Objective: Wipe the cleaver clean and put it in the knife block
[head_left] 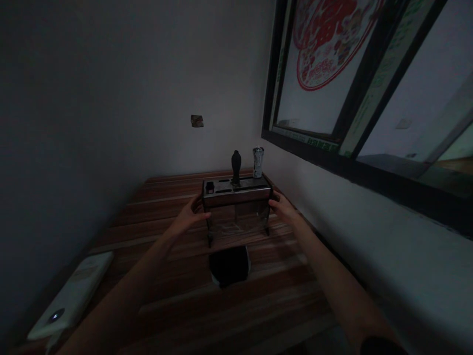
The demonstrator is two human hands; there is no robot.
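Gripping a metal knife rack (236, 197) by its two ends — that is how we find both hands. Our left hand (192, 213) is closed on the left end, thumb laid across the front edge; our right hand (283, 207) is closed on the right end, fingers wrapped behind. A hand on each end keeps the tall, narrow rack level, we judge.

Position: the rack stands toward the far end of a striped wooden table (173, 291), near the corner of wall and window (354, 84). Whether its feet touch the boards or sit just above them we cannot tell.

Contents: one dark handle (236, 167) upright in a top slot; a pale cylinder (257, 162) at the far right corner, in the rack or behind it — unclear.

Nearby: a dark round patch (229, 266) just in front of the rack, identity unclear; a white oblong device (70, 298) with a small light at the table's left edge, partly cut off.

Dim light blurs the slots and the clear front panel.
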